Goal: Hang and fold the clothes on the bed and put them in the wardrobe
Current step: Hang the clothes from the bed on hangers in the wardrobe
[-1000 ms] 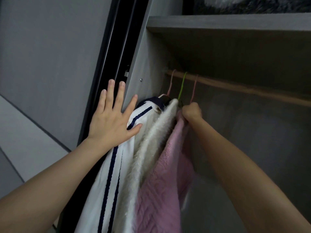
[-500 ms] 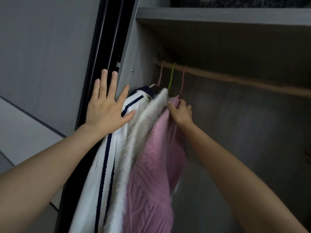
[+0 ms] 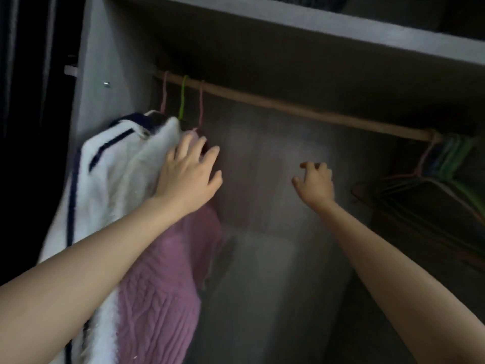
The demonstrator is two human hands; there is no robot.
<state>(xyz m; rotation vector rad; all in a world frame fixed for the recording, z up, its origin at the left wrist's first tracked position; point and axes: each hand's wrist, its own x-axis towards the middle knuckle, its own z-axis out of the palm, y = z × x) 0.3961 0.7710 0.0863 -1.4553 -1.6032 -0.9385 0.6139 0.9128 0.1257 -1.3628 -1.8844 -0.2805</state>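
In the wardrobe (image 3: 105, 48), at the left end of the rail (image 3: 288, 107): left hand (image 3: 187, 177) fingers (image 3: 183, 149) spread flat, pressing on the white fleece (image 3: 147, 164) and the top of the pink sweater (image 3: 157, 298). Right hand (image 3: 315, 183) fingers loosely curled, holding nothing, mid-wardrobe. Three garments hung, incl. striped jacket (image 3: 105, 158). Bed out of view, so can't tell what's left. Spare hangers (image 3: 433, 179) bunched far right, rail bare between. Shelf (image 3: 288, 30) close overhead.

Your one head-worn camera faces forward into the wardrobe (image 3: 275, 143), close in; rail (image 3: 288, 106) crosses the upper frame.
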